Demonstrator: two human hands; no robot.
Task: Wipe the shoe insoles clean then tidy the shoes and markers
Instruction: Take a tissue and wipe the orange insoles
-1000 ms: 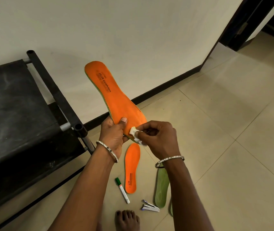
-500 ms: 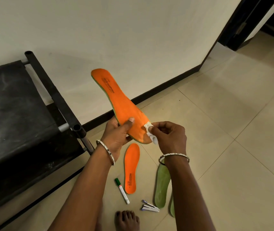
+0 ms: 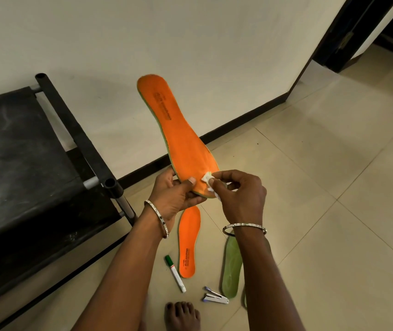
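at frame centre the left hand (image 3: 171,194) grips the raised orange insole (image 3: 178,137) by its near end; the right hand (image 3: 238,194) pinches what looks like a white wipe (image 3: 207,179) against it.

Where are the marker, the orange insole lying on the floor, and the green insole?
marker (image 3: 176,275), head view, on its white barrel.
orange floor insole (image 3: 189,242), head view, on its middle.
green insole (image 3: 232,266), head view, on its middle.
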